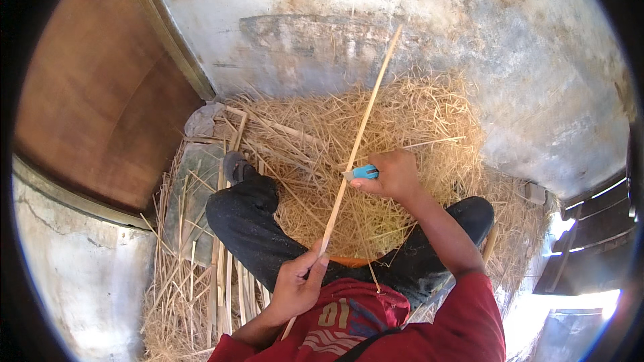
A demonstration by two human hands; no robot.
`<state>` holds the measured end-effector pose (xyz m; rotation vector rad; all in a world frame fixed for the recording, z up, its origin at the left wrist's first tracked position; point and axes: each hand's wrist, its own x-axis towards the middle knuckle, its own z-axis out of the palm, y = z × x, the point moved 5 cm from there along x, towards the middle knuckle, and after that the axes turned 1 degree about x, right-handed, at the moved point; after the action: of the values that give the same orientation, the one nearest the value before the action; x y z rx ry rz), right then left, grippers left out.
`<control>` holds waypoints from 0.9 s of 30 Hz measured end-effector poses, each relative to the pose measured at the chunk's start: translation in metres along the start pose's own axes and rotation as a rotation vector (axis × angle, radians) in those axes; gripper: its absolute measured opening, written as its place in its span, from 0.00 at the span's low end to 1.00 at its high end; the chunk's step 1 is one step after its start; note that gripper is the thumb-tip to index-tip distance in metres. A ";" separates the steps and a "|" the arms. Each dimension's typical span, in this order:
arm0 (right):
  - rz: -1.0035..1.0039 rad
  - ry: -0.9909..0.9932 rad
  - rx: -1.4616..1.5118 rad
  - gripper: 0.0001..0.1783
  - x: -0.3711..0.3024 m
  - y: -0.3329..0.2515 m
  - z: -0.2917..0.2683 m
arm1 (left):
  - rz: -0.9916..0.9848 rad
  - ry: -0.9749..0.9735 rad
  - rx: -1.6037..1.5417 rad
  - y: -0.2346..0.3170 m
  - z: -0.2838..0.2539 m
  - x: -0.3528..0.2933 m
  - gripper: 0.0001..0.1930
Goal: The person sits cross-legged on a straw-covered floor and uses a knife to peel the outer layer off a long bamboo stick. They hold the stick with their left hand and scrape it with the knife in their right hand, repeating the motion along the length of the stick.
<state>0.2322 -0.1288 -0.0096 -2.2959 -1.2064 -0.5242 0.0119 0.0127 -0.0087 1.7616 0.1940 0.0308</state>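
A long, pale strip of what looks like bamboo (367, 115) runs slanting from my lap up toward the far wall. My left hand (299, 284) is closed around its lower part, close to my red shirt. In my right hand (392, 173) is a utility knife (364, 172) with a blue handle. Its short blade meets the strip about midway along, at the strip's right side. The fingers of my right hand wrap the handle, so part of it is hidden. Thin shavings (376, 228) lie below the blade, between my legs.
A thick heap of shavings (429, 114) covers the floor against the stained wall (436, 40). Cut strips (225, 281) lie to my left, beside a stone slab (194, 181). A brown wooden panel (100, 94) stands at the left. My bent legs (255, 221) flank the work.
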 end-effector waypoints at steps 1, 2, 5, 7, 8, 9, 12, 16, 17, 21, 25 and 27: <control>0.174 -0.043 -0.049 0.37 0.004 0.016 0.000 | -0.007 -0.008 0.014 0.005 0.001 -0.001 0.18; 0.349 -0.086 -0.098 0.38 0.008 0.034 -0.002 | -0.014 -0.018 0.028 0.008 0.002 -0.002 0.18; 0.610 -0.075 -0.066 0.36 0.007 0.100 -0.025 | 0.009 -0.134 -0.026 0.006 0.012 -0.029 0.18; 0.667 -0.153 0.062 0.36 0.006 0.089 -0.019 | -0.007 -0.095 0.030 0.001 0.003 -0.034 0.18; 0.687 -0.269 0.127 0.36 -0.004 0.053 -0.009 | -0.012 -0.074 0.043 -0.002 0.001 -0.034 0.18; 0.421 -0.242 0.092 0.35 -0.019 0.019 0.000 | 0.065 -0.007 0.038 -0.005 0.001 -0.032 0.16; 0.212 -0.175 0.013 0.33 -0.023 0.002 -0.005 | 0.147 0.020 0.088 -0.003 0.000 -0.025 0.16; 0.248 -0.089 0.053 0.32 -0.005 0.026 -0.022 | 0.184 -0.026 0.259 0.017 -0.002 -0.018 0.15; 0.211 -0.085 -0.003 0.33 -0.002 0.027 -0.023 | 0.184 -0.016 0.263 0.018 -0.003 -0.018 0.15; 0.534 -0.110 -0.030 0.37 0.014 0.072 -0.035 | 0.214 -0.057 0.230 0.018 0.005 -0.026 0.14; 0.676 -0.234 -0.182 0.39 0.010 0.141 -0.035 | 0.153 -0.091 0.191 0.012 0.003 -0.040 0.13; 0.612 -0.422 -0.130 0.41 -0.002 0.083 -0.010 | 0.130 -0.041 0.159 0.005 0.000 -0.041 0.13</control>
<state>0.2997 -0.1770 -0.0228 -2.7990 -0.5714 0.1154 -0.0279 0.0057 0.0000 1.9301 0.0526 0.0751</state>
